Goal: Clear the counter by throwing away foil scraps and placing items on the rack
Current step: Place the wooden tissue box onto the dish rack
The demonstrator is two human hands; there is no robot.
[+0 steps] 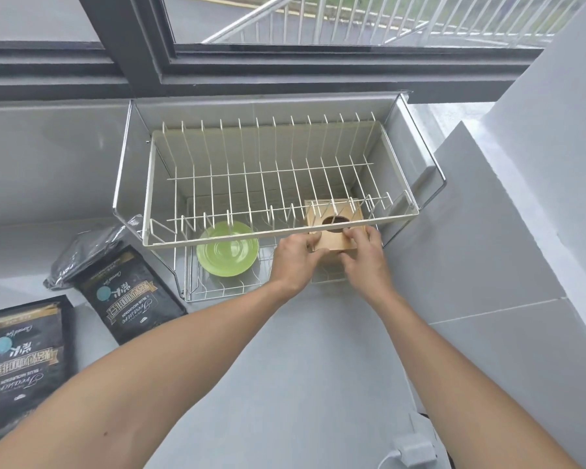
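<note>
Gripping the wooden box (332, 240) with my left hand (296, 262) and right hand (364, 257) on its near corners, I hold it on the rack (217, 243) lower tier, extending away beneath the upper basket.

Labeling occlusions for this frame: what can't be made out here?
Head view only:
- Wooden box: front and underside hidden by left hand and right hand; upper rack wires cross its top.
- Green plate: far edge behind the rack's front rail.
- Nearest coffee bag: cut off by the left edge.
- Plug: cord leaves the bottom edge.
</note>
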